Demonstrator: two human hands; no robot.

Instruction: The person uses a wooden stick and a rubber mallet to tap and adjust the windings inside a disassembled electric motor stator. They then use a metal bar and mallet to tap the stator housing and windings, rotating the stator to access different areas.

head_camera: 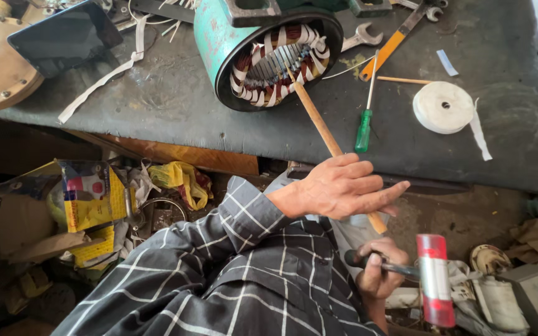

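Wooden stick runs from the left hand up into the stator, its far tip set against the copper windings bound with white tape inside the teal housing. That hand holds the stick loosely near its near end: the thumb and curled fingers steady it while the forefinger points out to the right, so the grip is half open, not a fist. Below it, the right hand is closed round the dark handle of a mallet with a red and clear head, held low and near the body, apart from the stick's butt end. To do this well, I judge the stick should stay in line with the coil it presses, the tip seated on tape or bundled wire and not on a single strand, and the blows kept light and square on the butt so the stick does not skid and nick the enamel. On the bench to the right lie a green screwdriver and a roll of white tape.
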